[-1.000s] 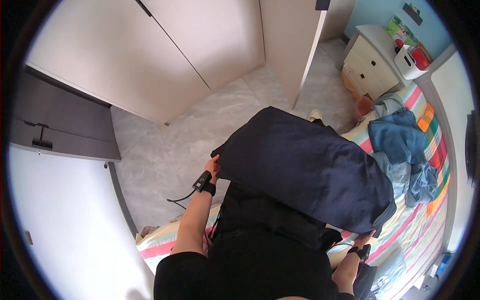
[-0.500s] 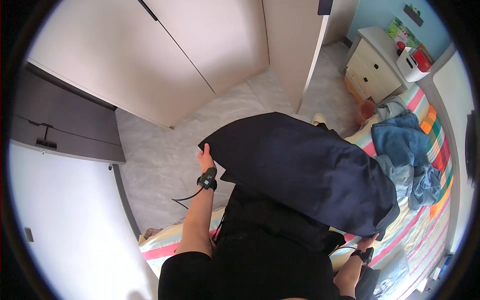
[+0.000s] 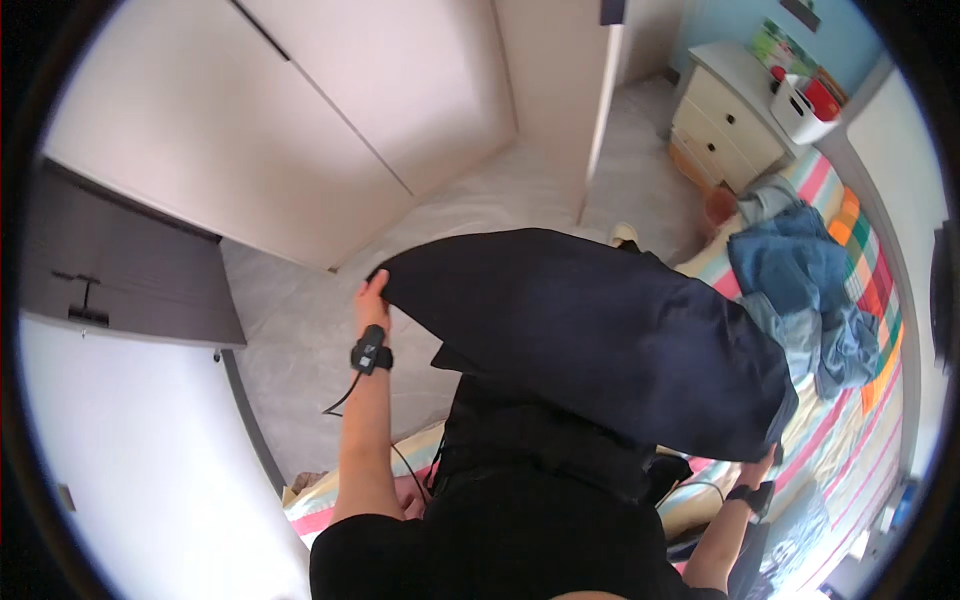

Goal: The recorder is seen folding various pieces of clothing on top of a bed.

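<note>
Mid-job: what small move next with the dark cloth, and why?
Perhaps bring the left hand in toward the loose corner: it seems to hang free nearer the body, while the left hand holds the dark cloth farther out and the right hand its other end.

Before my torso: broad dark navy cloth (image 3: 590,330), my left hand (image 3: 372,292) at its left end, my right hand (image 3: 757,468) at its near right corner. To my right: striped fabric bedding (image 3: 835,450), heaped blue denim clothes (image 3: 780,260) on it. Beyond: pale boxy drawer cabinet (image 3: 725,130), white rectangular bin (image 3: 800,118) on top. Ahead-left, across grey flat flooring (image 3: 300,320): beige flat-panelled wardrobe (image 3: 400,90).
</note>
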Motion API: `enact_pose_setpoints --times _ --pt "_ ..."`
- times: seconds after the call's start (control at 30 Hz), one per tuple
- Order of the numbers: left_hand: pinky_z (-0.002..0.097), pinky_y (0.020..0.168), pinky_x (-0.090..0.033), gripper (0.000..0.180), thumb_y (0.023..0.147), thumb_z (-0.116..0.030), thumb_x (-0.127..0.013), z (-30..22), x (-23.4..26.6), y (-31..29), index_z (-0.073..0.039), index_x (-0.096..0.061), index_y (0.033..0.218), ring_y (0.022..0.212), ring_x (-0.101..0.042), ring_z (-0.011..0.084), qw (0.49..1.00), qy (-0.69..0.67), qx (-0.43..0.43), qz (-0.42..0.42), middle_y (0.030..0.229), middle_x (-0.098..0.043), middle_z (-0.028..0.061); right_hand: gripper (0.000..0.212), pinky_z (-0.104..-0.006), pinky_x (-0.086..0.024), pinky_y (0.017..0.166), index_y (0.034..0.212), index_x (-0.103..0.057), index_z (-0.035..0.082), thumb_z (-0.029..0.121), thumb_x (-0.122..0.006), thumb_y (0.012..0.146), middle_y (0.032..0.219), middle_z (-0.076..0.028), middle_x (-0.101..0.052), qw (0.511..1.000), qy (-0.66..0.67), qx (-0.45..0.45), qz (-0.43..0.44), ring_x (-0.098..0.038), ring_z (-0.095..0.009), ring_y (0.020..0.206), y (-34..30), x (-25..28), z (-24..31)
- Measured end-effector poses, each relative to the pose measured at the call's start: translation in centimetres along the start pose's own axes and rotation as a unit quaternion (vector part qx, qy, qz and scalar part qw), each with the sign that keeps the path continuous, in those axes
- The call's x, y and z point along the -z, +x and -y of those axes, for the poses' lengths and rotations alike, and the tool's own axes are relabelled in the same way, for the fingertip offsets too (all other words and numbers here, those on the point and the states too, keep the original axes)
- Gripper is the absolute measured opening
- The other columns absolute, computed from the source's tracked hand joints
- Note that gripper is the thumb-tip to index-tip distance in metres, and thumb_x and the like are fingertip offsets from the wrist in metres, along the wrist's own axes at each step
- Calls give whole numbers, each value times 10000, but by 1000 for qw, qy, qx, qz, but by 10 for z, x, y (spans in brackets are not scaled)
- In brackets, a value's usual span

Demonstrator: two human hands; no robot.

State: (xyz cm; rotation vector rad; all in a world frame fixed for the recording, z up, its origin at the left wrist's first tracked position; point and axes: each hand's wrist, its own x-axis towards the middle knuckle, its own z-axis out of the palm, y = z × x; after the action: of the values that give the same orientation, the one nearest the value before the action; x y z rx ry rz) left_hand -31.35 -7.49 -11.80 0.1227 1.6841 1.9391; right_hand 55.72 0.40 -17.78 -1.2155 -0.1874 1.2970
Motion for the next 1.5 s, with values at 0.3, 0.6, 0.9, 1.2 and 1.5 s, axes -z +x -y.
enact_pose_setpoints --times 0.3,0.6,0.9,1.2,1.5 --pt "257 759 -474 283 785 -78 -690 -167 -122 -75 39 -614 1031 819 -603 159 975 21 -215 45 937 -639 91 567 -330 -392 980 1251 -470 -18 411 -545 888 1225 -102 -542 977 -92 194 -4 -517 -222 1127 -37 -125 201" --pt "277 798 -464 214 802 -49 -662 -41 -15 -99 -29 -573 995 868 -575 142 998 51 -35 16 947 -609 62 531 -376 -410 946 1208 -494 -14 405 -547 887 1206 -122 -546 981 -62 175 -58 -527 -252 1075 -47 14 127" --pt "317 837 -462 406 866 -220 -611 9 -6 -56 -2 -522 1198 963 -583 193 880 261 307 253 1097 -604 100 385 -373 -510 750 1025 -565 11 370 -470 925 954 -98 -600 972 -74 14 -221 -587 -236 843 -30 107 36" --pt "368 1010 -349 765 804 -425 -657 -17 -103 -29 43 -356 1328 1180 -464 245 787 380 297 384 1287 -474 151 370 -411 -503 806 1019 -602 33 367 -510 890 998 -84 -635 986 -1 -15 -169 -609 -257 901 -36 127 24" --pt "344 895 -442 565 752 -174 -739 -9 -107 -18 16 -484 1219 1007 -566 208 859 326 159 361 1117 -584 118 497 -464 -470 894 1074 -579 22 447 -377 913 1060 -134 -620 989 29 -62 -133 -584 -314 994 -48 112 -16"
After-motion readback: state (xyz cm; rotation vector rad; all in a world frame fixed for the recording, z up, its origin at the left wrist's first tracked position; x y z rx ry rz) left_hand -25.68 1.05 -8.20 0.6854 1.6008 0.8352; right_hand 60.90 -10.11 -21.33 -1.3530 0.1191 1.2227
